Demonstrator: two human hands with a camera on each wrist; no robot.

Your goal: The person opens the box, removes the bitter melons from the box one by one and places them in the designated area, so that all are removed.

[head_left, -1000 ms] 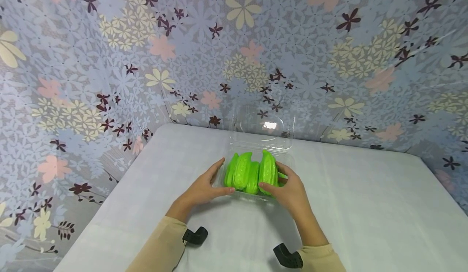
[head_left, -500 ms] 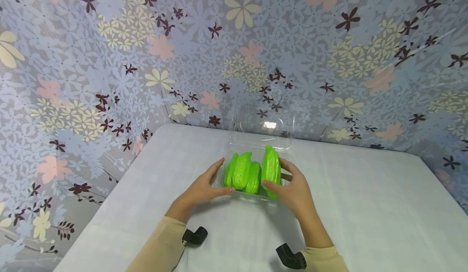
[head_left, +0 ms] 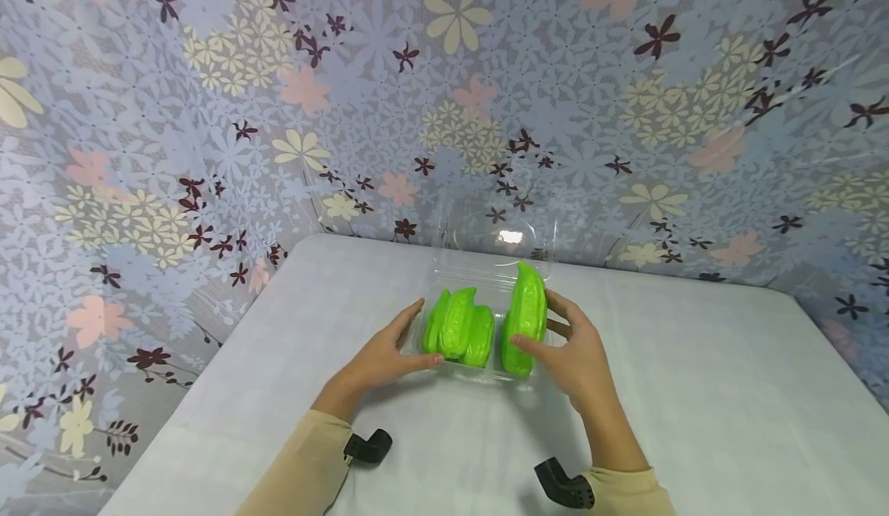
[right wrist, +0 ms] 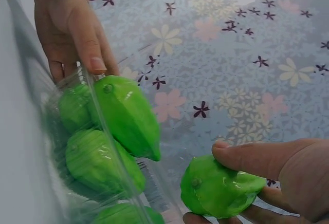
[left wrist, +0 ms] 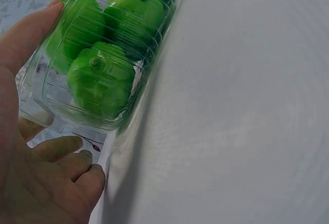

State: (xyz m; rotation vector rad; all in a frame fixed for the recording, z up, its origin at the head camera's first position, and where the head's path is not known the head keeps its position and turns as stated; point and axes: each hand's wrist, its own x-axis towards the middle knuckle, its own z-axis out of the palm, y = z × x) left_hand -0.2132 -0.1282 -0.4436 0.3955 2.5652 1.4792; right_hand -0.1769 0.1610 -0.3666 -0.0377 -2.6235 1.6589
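Note:
My right hand (head_left: 583, 350) pinches a bright green, ridged bitter melon (head_left: 531, 300) between thumb and fingers, over the right part of a clear plastic clamshell box (head_left: 498, 327). In the right wrist view, that bitter melon (right wrist: 205, 190) is beside the box, its pointed end toward the palm. Several more bitter melons (head_left: 457, 325) lie side by side in the left part of the box; another shows beneath the held one. My left hand (head_left: 385, 358) holds the box's left end, with its thumb at the rim (left wrist: 61, 8) and fingers around the outside.
The box's transparent lid (head_left: 479, 240) stands raised at the back, against a floral-patterned curtain (head_left: 389, 115). A white cloth covers the table (head_left: 694, 392). Black wrist cameras (head_left: 368, 448) sit at both sleeves.
My right hand has lifted the bitter melon and moved it right, away from the others, widening a gap in the box. The left hand stays at the box's left end.

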